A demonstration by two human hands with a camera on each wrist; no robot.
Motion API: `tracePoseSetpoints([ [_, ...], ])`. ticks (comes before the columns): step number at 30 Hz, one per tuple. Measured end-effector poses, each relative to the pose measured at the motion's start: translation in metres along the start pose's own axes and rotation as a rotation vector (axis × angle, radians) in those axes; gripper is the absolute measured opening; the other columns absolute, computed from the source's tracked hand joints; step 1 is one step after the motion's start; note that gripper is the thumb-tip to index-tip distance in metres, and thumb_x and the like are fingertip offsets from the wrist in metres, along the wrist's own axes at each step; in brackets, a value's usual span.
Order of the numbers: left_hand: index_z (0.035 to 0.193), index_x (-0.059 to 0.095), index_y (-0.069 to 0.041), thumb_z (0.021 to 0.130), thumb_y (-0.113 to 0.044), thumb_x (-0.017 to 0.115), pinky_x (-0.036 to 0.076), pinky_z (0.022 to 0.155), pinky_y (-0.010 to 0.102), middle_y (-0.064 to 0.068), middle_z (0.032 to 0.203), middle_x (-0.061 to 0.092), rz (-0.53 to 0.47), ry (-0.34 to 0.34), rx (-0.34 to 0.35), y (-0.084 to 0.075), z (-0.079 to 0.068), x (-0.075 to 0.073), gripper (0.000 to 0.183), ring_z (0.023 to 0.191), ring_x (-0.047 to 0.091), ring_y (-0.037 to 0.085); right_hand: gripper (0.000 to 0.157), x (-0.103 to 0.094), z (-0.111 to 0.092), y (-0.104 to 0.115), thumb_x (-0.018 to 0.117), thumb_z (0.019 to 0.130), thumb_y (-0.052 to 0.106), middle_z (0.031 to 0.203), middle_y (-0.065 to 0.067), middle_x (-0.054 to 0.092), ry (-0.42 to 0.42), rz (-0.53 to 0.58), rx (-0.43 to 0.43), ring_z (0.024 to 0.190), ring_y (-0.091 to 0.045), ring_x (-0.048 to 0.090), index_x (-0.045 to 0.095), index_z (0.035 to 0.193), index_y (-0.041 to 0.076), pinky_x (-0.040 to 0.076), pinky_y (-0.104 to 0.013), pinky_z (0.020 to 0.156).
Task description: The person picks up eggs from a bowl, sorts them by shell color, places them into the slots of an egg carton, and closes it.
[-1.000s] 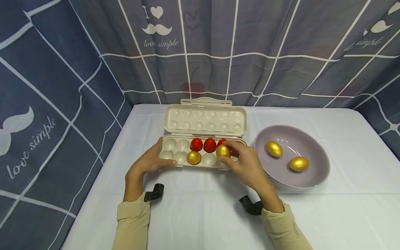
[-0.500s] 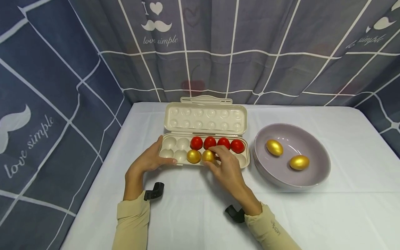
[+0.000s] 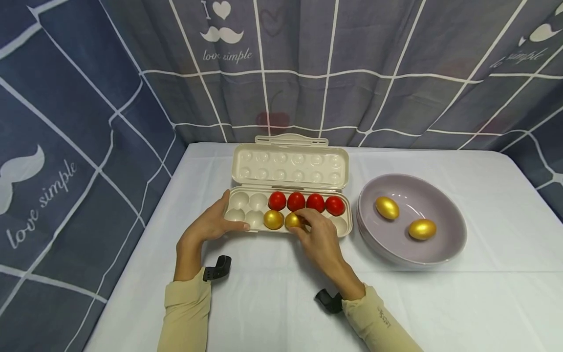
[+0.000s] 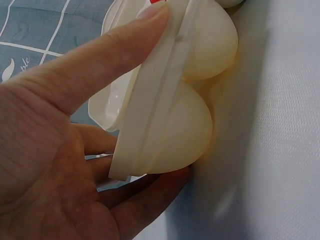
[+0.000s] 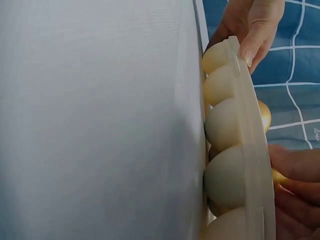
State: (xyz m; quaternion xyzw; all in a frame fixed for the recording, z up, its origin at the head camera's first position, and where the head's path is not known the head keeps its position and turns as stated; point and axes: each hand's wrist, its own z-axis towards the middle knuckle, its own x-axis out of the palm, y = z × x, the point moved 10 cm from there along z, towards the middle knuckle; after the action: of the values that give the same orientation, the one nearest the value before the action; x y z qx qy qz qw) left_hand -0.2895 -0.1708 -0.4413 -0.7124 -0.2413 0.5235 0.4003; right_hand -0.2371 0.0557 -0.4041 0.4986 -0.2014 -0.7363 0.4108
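A cream plastic egg carton (image 3: 246, 226) lies with its lid folded back. My left hand (image 3: 210, 221) grips its left end; in the left wrist view the thumb (image 4: 107, 62) lies along the rim, with fingers around the end and underneath. With thumb and fingertips my right hand (image 3: 320, 239) pinches a golden egg (image 3: 292, 220) sitting in a front-row cup. To its left sits another golden egg (image 3: 273, 220). Several red eggs (image 3: 296, 201) fill the right part of the back row. The right hand hides one front cup.
Right of the carton stands a mauve bowl (image 3: 444, 205) with two golden eggs (image 3: 422, 229) inside. The carton lid (image 3: 290, 166) leans back toward the dark grid-patterned curtain (image 3: 299, 98). A white cloth (image 3: 272, 303) covers the table. Black wrist cameras (image 3: 217, 268) project from both wrists.
My right hand has brought the golden egg leftward from above the carton down into a front cup, uncovering the red eggs at right. The left hand has stayed at the carton's end.
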Motion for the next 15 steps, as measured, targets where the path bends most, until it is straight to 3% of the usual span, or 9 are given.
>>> tracePoseSetpoints([
  [4,0.150,0.023,0.001,0.074,-0.012,0.086,0.034,0.103,0.051,0.022,0.133,0.050,-0.017,0.004,0.019,-0.0039,0.0016,-0.0003,0.100,0.116,0.048,0.035,0.023,-0.0006,0.0016,-0.0043,0.084,0.075,0.003,0.091,-0.005,0.071,-0.003,0.006,0.019,0.084,-0.020,0.071,0.073,0.095,0.003,0.055,-0.037,0.080],
  [15,0.150,0.022,0.001,0.073,-0.014,0.086,0.034,0.103,0.051,0.021,0.133,0.050,-0.006,0.003,0.002,-0.0015,0.0010,0.0003,0.101,0.116,0.048,0.034,0.022,0.0022,0.0020,-0.0070,0.082,0.078,0.005,0.094,-0.007,0.071,0.028,-0.004,0.035,0.087,-0.021,0.071,0.072,0.098,0.002,0.056,-0.037,0.079],
])
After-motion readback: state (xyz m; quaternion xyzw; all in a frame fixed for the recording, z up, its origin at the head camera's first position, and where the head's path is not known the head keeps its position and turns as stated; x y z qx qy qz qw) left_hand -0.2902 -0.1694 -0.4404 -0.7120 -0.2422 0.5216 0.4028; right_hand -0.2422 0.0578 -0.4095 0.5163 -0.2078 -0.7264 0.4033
